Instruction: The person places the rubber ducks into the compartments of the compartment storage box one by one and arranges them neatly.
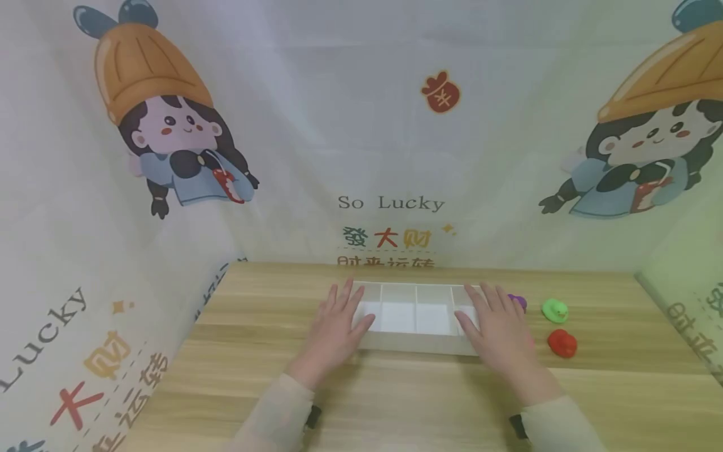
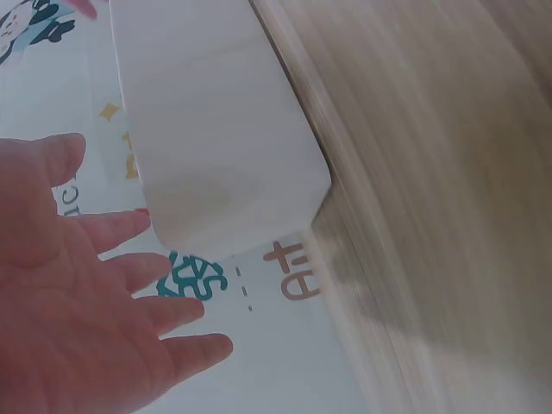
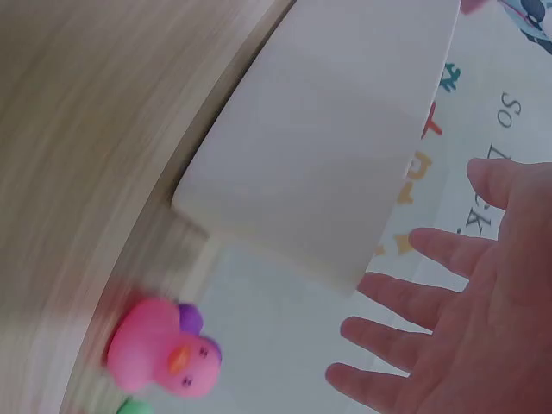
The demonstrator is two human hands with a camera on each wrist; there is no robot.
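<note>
A white divided tray (image 1: 418, 343) with a row of compartments lies on the table. My left hand (image 1: 337, 323) is at its left end, fingers spread and straight. At the opposite end, my right hand (image 1: 503, 329) is spread the same way and overlaps the last compartment in the head view. Neither palm holds anything. The left wrist view shows the left fingers (image 2: 198, 354) beside the tray's end. In the right wrist view a pink toy duck (image 3: 151, 349) sits past the tray's corner; the right hand mostly hides it from the head camera.
Right of the right hand are a green toy duck (image 1: 555, 311), a red toy (image 1: 562, 343) and a partly covered purple toy (image 1: 516, 303). A printed cloth (image 1: 305, 125) hangs behind the wooden table (image 1: 418, 395) and along its sides.
</note>
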